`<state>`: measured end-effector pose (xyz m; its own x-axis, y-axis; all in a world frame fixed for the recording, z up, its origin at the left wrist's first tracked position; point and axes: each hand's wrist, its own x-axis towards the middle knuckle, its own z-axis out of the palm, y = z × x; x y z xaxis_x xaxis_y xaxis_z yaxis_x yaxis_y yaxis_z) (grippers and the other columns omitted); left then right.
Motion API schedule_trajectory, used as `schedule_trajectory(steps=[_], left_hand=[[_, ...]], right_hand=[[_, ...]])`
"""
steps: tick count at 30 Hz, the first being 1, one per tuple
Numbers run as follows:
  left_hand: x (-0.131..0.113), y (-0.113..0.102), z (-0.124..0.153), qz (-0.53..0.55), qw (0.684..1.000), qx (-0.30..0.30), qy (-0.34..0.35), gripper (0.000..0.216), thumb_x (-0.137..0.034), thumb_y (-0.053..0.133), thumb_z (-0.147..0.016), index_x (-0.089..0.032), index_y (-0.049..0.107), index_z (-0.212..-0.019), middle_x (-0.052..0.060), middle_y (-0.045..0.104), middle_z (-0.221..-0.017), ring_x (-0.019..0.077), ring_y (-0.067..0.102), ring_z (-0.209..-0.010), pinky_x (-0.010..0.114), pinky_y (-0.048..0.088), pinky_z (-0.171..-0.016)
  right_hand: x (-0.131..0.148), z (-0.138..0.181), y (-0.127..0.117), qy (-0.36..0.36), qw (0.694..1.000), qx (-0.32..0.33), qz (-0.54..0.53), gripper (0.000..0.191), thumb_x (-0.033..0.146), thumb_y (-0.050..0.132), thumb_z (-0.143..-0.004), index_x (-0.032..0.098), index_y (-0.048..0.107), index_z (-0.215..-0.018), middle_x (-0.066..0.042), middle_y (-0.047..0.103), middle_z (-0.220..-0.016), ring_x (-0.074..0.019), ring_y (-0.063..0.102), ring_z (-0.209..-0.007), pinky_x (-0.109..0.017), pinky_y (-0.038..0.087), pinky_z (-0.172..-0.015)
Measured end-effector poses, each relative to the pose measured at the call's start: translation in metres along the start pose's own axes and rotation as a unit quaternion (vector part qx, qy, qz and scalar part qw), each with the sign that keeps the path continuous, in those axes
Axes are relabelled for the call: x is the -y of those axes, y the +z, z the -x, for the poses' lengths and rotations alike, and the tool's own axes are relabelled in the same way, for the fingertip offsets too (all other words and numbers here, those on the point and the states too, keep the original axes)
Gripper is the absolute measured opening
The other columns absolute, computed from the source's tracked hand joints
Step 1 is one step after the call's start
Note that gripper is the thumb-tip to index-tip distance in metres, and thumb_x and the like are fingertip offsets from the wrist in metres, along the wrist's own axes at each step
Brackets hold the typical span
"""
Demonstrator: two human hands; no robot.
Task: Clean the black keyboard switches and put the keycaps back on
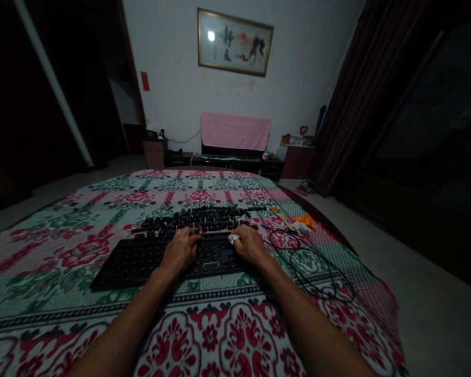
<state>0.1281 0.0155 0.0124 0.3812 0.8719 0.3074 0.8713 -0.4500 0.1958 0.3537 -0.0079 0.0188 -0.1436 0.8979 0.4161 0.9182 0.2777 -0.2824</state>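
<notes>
A black keyboard [141, 256] with its keycaps off lies at a slant on the patterned cloth. Over its middle, near the far edge, is my left hand [181, 249], fingers bent and thumb pointing right. A small dark piece shows by those fingertips, too dim to name. My right hand [251, 244] is closed round a crumpled white tissue [233, 239] above the keyboard's right end. Just beyond both hands, many loose black keycaps [215, 213] are spread in a wide band.
Right of the keyboard lies a looped black cable [333, 280]. A brush [281, 217], an orange cloth [306, 221] and a white crumpled wad [301, 228] sit near the right edge of the table [204, 196]. Beyond stands a screen draped with a pink towel [235, 131].
</notes>
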Motion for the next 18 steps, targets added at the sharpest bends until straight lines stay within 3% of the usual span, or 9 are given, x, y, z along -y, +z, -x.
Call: schedule_trajectory(steps=[4,9,14,18], left_hand=[[-0.001,0.0,-0.001,0.006,1.0,0.0,-0.003,0.027,-0.019,0.044,-0.08,-0.025,0.064,-0.098,0.005,0.052,-0.098,0.0178,0.045,-0.095,0.028,0.043,-0.082],[-0.001,0.0,-0.001,-0.007,1.0,0.001,-0.005,0.028,-0.021,0.042,-0.082,-0.026,0.063,-0.1,0.005,0.052,-0.098,0.0175,0.046,-0.093,0.028,0.044,-0.079],[-0.001,0.0,0.0,-0.007,1.0,-0.006,0.004,0.029,-0.019,0.043,-0.081,-0.025,0.064,-0.099,0.005,0.052,-0.099,0.018,0.045,-0.093,0.028,0.044,-0.079],[-0.001,-0.001,0.0,0.007,1.0,0.0,-0.002,0.028,-0.02,0.043,-0.081,-0.025,0.064,-0.099,0.005,0.052,-0.098,0.018,0.045,-0.093,0.029,0.044,-0.08]], right_hand=[[0.001,-0.001,-0.004,-0.022,0.999,-0.026,-0.02,0.021,0.013,0.044,-0.079,0.017,0.062,-0.087,-0.005,0.059,-0.086,-0.0152,0.051,-0.083,-0.025,0.036,-0.076],[0.016,0.003,0.002,-0.124,0.991,0.035,-0.025,0.019,0.011,0.048,-0.076,0.018,0.061,-0.087,-0.004,0.058,-0.089,-0.0141,0.05,-0.085,-0.025,0.036,-0.079],[0.011,0.004,0.005,-0.065,0.997,0.027,-0.01,0.018,0.015,0.048,-0.075,0.018,0.063,-0.083,-0.004,0.059,-0.084,-0.0143,0.052,-0.081,-0.024,0.038,-0.075],[-0.013,-0.003,0.002,0.036,0.995,-0.041,-0.082,0.022,0.016,0.045,-0.074,0.018,0.065,-0.085,-0.004,0.063,-0.083,-0.0148,0.055,-0.078,-0.025,0.041,-0.072]])
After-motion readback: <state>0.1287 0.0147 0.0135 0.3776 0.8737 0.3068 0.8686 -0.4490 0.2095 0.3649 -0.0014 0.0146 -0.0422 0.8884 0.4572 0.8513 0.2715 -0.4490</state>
